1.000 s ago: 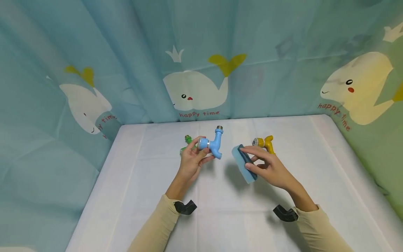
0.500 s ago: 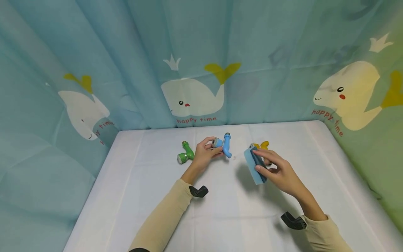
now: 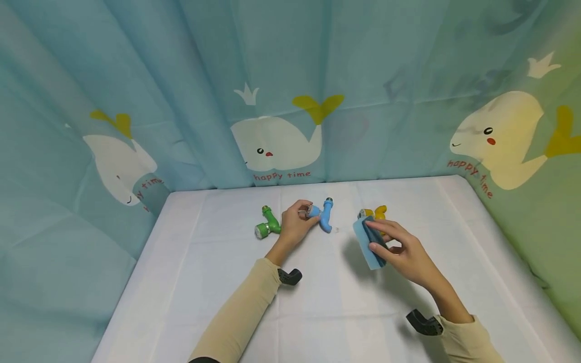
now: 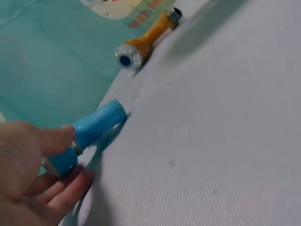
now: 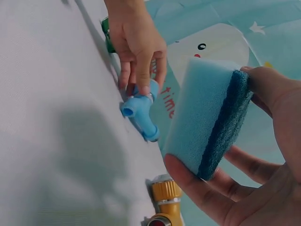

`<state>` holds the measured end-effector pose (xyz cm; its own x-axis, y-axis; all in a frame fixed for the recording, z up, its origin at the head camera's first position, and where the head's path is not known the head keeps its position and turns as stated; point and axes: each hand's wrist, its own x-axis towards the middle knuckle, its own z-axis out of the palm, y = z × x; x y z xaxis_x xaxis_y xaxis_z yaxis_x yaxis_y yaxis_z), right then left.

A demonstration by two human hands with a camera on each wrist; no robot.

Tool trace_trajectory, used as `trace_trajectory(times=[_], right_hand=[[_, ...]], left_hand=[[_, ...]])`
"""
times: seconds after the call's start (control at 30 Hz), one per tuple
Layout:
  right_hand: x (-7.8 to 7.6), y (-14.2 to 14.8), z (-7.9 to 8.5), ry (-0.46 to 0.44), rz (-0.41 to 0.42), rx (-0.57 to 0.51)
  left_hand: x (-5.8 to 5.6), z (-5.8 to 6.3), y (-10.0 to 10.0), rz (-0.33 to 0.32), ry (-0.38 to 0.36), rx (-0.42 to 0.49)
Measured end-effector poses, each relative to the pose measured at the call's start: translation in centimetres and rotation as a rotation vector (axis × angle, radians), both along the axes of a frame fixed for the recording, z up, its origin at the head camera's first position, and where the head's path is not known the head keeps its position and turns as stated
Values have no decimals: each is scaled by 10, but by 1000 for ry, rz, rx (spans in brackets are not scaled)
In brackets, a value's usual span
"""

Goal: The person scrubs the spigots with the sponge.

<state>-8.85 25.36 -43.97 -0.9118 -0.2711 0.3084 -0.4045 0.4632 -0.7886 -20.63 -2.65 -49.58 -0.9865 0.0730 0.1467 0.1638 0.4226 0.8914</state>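
Note:
My left hand (image 3: 296, 224) grips a light-blue tap (image 3: 326, 216) by its ribbed knob, thumb on the near side. The tap is down at the white tabletop towards the back; its threaded end points away and its spout towards me. In the right wrist view the blue tap (image 5: 141, 113) shows its open spout. Held up in my right hand (image 3: 404, 252), between thumb and fingers, is a sponge (image 5: 207, 117) with a light-blue foam side and a dark-blue scouring side. The sponge hangs above the table and partly covers a yellow tap (image 3: 366, 213) in the head view.
A green tap (image 3: 269, 224) lies just left of my left hand. The white-covered table (image 3: 317, 312) ends at the back against a blue-green curtain (image 3: 363, 101) printed with whales. A small clear spot (image 3: 336, 230) shows beside the blue tap's spout.
My left hand has carried the blue tap forward, right and down to the tabletop, leaving the green tap uncovered. The right hand with the sponge has shifted slightly right. The head view tilted up.

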Motion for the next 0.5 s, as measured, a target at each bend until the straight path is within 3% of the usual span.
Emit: trace_trajectory(times=[0.07,0.2,0.5], right_hand=[[0,1,-1,0,-1,5],[1,1,-3,-4,-6,12],[3,-1,-4,-8,-9,18]], left_hand=[[-1,-1,0,33,66,-120],[-2,-2,2,51,104,-240],[1,3,-1,7,141,-337]])
